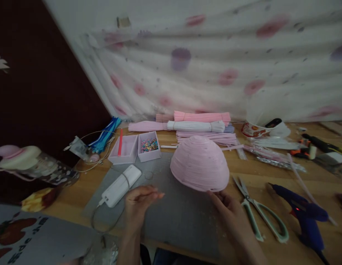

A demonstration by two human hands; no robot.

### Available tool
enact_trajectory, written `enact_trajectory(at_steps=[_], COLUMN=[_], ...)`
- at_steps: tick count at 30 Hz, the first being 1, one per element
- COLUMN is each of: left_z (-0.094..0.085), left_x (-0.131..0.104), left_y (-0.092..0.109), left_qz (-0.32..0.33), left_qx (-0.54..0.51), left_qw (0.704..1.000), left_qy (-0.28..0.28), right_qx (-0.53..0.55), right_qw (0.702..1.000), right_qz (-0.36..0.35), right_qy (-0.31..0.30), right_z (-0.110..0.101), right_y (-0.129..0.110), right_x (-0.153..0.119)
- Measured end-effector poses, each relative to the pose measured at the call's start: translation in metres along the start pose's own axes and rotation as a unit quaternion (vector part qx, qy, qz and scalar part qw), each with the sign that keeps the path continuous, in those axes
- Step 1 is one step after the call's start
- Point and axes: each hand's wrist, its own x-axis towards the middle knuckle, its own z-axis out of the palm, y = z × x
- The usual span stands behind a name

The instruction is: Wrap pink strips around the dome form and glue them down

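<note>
A pale pink dome (pixel 200 163), built up in ridged rings, sits tilted over the grey mat (pixel 176 217). My right hand (pixel 224 206) pinches the dome's lower edge between thumb and fingers. To the left, my left hand (pixel 143 200) is raised over the mat, apart from the dome, its thumb and fingers pressed together; anything between the fingertips is too small to make out. Green-handled scissors (pixel 255 206) lie open beside my right hand. A blue glue gun (pixel 302 209) with a small red light rests farther right.
A white power bank (pixel 121 186) with a cable lies left of my left hand. Behind are a bead box (pixel 149 146), a pink box (pixel 124 149) and strip bundles (pixel 198 127). A bottle (pixel 38 165) lies far left; a paper bowl (pixel 256 129) stands back right.
</note>
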Motion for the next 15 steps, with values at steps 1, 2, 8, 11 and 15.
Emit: enact_trajectory(at_steps=[1,2,8,11,15], left_z=[-0.001,-0.002,-0.016,-0.024,-0.004], left_x=[-0.001,-0.001,0.013,0.016,0.000], left_y=[0.006,0.012,0.015,0.004,-0.010], left_qz=[0.023,0.044,0.058,0.050,-0.132], left_qx=[-0.004,-0.007,0.116,0.263,0.141], left_qw=[1.000,0.999,0.987,0.954,0.979], left_qy=[0.018,0.031,0.099,0.135,0.060], right_qx=[0.001,0.002,0.015,0.016,0.011], right_qw=[1.000,1.000,1.000,1.000,0.999], right_qz=[0.001,0.003,-0.006,-0.009,-0.024], right_qy=[0.001,0.002,0.000,0.003,0.042], right_z=[0.000,0.000,0.004,0.006,0.010], right_y=[0.001,0.001,-0.002,-0.004,-0.007], right_x=[0.000,0.000,0.001,0.000,-0.003])
